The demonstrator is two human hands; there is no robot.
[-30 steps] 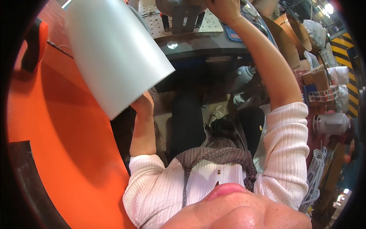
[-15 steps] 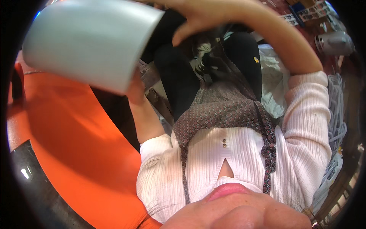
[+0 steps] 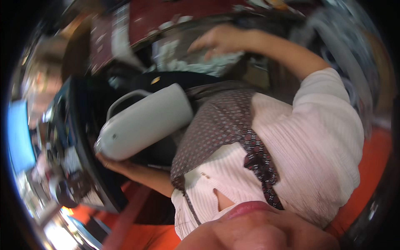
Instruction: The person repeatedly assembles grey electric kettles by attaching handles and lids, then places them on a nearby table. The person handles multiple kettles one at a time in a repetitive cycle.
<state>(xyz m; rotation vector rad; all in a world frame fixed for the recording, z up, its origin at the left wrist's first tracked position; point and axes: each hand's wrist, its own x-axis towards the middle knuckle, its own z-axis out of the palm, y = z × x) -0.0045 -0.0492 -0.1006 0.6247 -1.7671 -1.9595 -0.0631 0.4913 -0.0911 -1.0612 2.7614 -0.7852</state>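
Note:
A pale grey jug (image 3: pixel 146 121) with a loop handle lies slantwise over my lap, its handle toward the far side. A small dark dot shows on its wall near the left end. My left hand (image 3: pixel 111 161) grips that rounded end from below, with most of its fingers hidden behind the jug. Away from the jug, my right hand (image 3: pixel 223 41) reaches out to the far side. It looks empty, its fingers stretched and a little blurred, above a heap of pale scraps (image 3: pixel 196 62).
At left stands a dark-edged bench or box (image 3: pixel 75 125) with blurred items beyond it, and farther left a bright blue panel (image 3: pixel 21 137). A dark red surface (image 3: pixel 179 16) lies at the far side. Clear plastic (image 3: pixel 341 54) is at right, above an orange surface (image 3: pixel 377 154).
The jug has come down from close to the camera onto my lap, with its handle now visible. My right hand has moved away from it. My body has turned, so the surroundings have shifted.

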